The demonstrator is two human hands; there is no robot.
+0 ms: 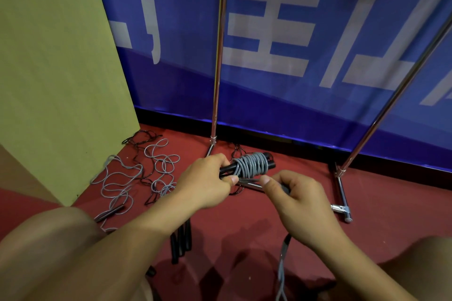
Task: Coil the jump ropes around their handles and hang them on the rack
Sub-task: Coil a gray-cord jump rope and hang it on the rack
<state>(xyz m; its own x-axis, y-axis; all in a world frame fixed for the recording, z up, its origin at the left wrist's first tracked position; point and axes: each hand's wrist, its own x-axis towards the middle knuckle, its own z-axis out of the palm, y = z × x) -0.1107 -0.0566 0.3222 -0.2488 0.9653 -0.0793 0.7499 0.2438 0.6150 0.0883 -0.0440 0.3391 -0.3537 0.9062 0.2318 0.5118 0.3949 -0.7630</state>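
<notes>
Nearest the camera, both forearms reach forward over the red floor [305,203], and a loose grey tail of rope [283,259] hangs down below the right wrist. Farther out, the left hand [208,181] grips the black handles [226,170] of the jump rope, fingers curled round them just left of the grey coil [250,165] that is already wound tight about them. Just right of it, the right hand [291,193] pinches the free end of the rope close under the coil, thumb against curled fingers; whether the hanging tail is the same strand is hard to tell, since the hand hides the join. The winding looks nearly done, so the step in hand is likely securing the end. To do it well, the left hand should hold the handles firm and level so the turns do not slip toward the far right tip, while the right keeps tension on the strand and tucks it under the last turn rather than laying it loose on top. Leaving a short loop free would give something to hang on the rack [217,56], whose chrome uprights stand just beyond the hands against the blue banner [281,85]. More uncoiled ropes [137,173] lie tangled on the floor to the left, beside the cardboard box [56,68], and spare black handles [181,239] rest near the left forearm.
</notes>
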